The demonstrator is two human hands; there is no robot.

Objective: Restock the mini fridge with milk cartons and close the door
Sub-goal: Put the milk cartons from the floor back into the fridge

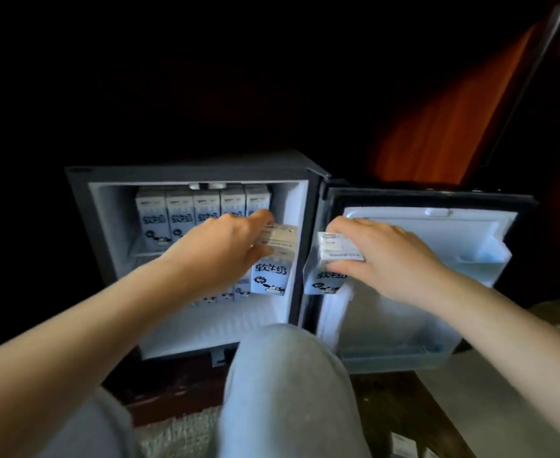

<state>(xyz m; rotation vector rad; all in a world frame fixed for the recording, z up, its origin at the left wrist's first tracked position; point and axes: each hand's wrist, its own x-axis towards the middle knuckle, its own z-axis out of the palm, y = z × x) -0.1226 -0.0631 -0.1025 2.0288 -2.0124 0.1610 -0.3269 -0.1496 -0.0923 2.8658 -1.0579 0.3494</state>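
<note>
The top row of cartons (186, 209) was full; our left hand (222, 249) gripped one milk carton (272, 276), our right hand (391, 259) a second carton (326, 280); the fridge door (404, 325) was open.

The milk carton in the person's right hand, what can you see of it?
The milk carton is a tall paper-looking box, white and pale blue, with dark characters and a cartoon cow printed on its front. It is roughly upright, gripped at its top by the right hand. It is at the hinge side of the open fridge door; whether its base rests on anything is unclear.
</note>
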